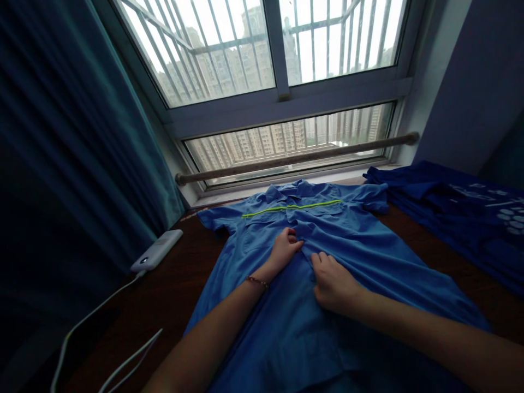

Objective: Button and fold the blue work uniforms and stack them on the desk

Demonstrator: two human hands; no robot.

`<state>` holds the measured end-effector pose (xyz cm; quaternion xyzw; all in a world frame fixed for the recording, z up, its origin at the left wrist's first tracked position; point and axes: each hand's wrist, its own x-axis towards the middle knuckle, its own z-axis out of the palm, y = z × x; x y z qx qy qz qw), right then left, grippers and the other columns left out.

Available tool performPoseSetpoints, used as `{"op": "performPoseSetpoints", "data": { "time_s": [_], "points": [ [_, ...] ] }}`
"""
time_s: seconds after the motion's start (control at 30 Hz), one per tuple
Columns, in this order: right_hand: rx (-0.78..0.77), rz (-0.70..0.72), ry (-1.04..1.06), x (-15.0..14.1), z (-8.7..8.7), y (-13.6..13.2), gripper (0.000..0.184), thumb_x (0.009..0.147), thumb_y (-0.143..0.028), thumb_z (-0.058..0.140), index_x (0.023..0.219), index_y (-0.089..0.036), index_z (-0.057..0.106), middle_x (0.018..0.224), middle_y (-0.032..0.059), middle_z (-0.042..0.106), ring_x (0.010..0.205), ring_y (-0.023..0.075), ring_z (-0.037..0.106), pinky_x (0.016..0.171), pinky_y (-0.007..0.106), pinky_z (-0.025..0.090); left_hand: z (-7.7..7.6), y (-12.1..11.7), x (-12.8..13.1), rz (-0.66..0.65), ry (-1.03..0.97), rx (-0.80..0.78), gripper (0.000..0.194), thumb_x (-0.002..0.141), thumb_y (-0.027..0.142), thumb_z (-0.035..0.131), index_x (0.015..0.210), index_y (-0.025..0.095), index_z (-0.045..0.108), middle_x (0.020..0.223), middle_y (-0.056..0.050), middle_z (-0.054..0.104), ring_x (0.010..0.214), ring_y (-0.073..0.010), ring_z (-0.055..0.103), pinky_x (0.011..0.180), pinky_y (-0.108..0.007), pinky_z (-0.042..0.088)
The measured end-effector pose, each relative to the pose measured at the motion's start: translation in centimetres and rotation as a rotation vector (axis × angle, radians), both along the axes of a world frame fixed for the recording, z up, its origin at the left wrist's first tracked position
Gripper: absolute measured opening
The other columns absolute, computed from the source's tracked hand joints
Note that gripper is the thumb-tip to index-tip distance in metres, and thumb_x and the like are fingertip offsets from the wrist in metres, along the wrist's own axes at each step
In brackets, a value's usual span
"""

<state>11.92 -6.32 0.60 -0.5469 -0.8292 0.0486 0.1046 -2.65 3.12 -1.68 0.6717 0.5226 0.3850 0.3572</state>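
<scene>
A blue short-sleeved shirt (368, 245) lies spread out with its collar towards the window and a yellow-green stripe (313, 204) across the chest. At the middle of its front, my left hand (285, 246) has its fingers curled and pinched on the front edge of the shirt. Just to the right and a little nearer, my right hand (333, 281) is closed on the same front edge, its fingertips bunched on the cloth. A small gap lies between the two hands. Whatever sits right under the fingertips is hidden. A beaded bracelet (257, 282) circles my left wrist.
A white power bank (158, 251) with a white cable (100, 303) lies on the dark wooden surface (180, 289) at left. Darker blue printed cloth (450, 218) is at right. A blue curtain (82, 120) hangs left; a horizontal rail (298, 159) crosses before the window.
</scene>
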Motion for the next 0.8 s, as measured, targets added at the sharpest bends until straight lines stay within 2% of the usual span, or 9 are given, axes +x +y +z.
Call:
{"op": "performPoseSetpoints", "data": {
  "time_s": [0.13,0.2,0.27,0.33,0.43,0.53,0.7,0.77,0.8],
  "points": [
    [-0.06,0.015,-0.052,1.2,0.8,0.1,0.033,0.062,-0.011,0.044,0.094,-0.012,0.051,0.089,0.0124,0.056,0.082,0.0232,0.053,0.07,0.031,0.039,2.6,-2.0,-0.3,-0.051,0.243,0.037,0.027,0.06,0.017,0.064,0.082,0.014,0.05,0.063,0.001,0.058,0.052,-0.0113,0.053,0.048,-0.02,0.038],
    [-0.101,0.032,-0.055,1.7,1.4,0.2,0.029,0.063,-0.012,0.044,0.091,-0.013,0.052,0.086,0.0123,0.058,0.079,0.0234,0.055,0.065,0.031,0.039,3.7,-3.2,-0.2,-0.222,0.417,0.049,0.015,0.059,0.018,0.063,0.071,0.016,0.055,0.063,0.001,0.059,0.054,-0.0117,0.052,0.048,-0.02,0.036],
    [-0.167,0.067,-0.058,2.1,2.0,0.4,0.027,0.062,-0.013,0.047,0.088,-0.014,0.054,0.085,0.0122,0.059,0.077,0.0241,0.056,0.06,0.029,0.038,4.2,-4.4,0.2,-0.443,0.532,-0.018,0.008,0.059,0.019,0.063,0.065,0.017,0.058,0.059,0.002,0.058,0.052,-0.0112,0.051,0.045,-0.019,0.033],
    [-0.235,0.098,-0.067,2.5,2.5,0.5,0.022,0.06,-0.013,0.051,0.081,-0.015,0.056,0.082,0.0119,0.061,0.074,0.0244,0.057,0.055,0.028,0.036,4.0,-5.1,0.6,-0.537,0.573,-0.049,0.009,0.058,0.018,0.065,0.065,0.018,0.06,0.057,0.003,0.057,0.049,-0.0108,0.05,0.042,-0.019,0.03],
    [-0.286,0.093,-0.026,2.9,2.8,0.8,0.013,0.057,-0.011,0.053,0.068,-0.016,0.056,0.073,0.0093,0.061,0.067,0.0216,0.057,0.049,0.025,0.031,3.1,-5.4,1.0,-0.509,0.547,0.019,0.017,0.054,0.017,0.068,0.069,0.019,0.062,0.058,0.004,0.057,0.051,-0.0107,0.05,0.042,-0.018,0.028],
    [-0.348,0.066,0.164,3.2,2.2,1.9,0.005,0.057,-0.013,0.053,0.06,-0.017,0.054,0.061,0.0033,0.057,0.058,0.0157,0.053,0.045,0.023,0.027,2.5,-5.1,1.0,-0.56,0.499,0.008,0.016,0.055,0.017,0.067,0.069,0.02,0.063,0.058,0.005,0.058,0.05,-0.0093,0.05,0.042,-0.017,0.028],
    [-0.677,-0.052,0.567,3.5,0.3,4.7,0.003,0.059,-0.015,0.051,0.062,-0.016,0.053,0.052,-0.0023,0.051,0.045,0.0099,0.048,0.042,0.021,0.032,2.1,-4.2,1.2,-0.606,0.436,-0.148,0.012,0.055,0.022,0.069,0.064,0.017,0.062,0.054,0.004,0.057,0.05,-0.0103,0.051,0.044,-0.018,0.031],
    [-0.721,-0.062,0.719,3.3,-0.3,5.7,0.002,0.06,-0.017,0.051,0.061,-0.016,0.052,0.051,-0.0032,0.05,0.044,0.0087,0.046,0.043,0.021,0.034,1.8,-3.9,1.3,-0.547,0.396,-0.151,0.015,0.057,0.027,0.068,0.066,0.017,0.062,0.056,0.004,0.057,0.052,-0.0109,0.051,0.046,-0.019,0.032],
    [-0.71,-0.064,0.787,3.2,-0.5,6.1,0.002,0.061,-0.017,0.05,0.061,-0.016,0.051,0.051,-0.0036,0.049,0.044,0.0082,0.045,0.044,0.02,0.034,1.6,-3.8,1.3,-0.479,0.377,-0.099,0.015,0.059,0.028,0.067,0.068,0.017,0.061,0.058,0.003,0.057,0.053,-0.0109,0.051,0.047,-0.019,0.033]
  ]
}}
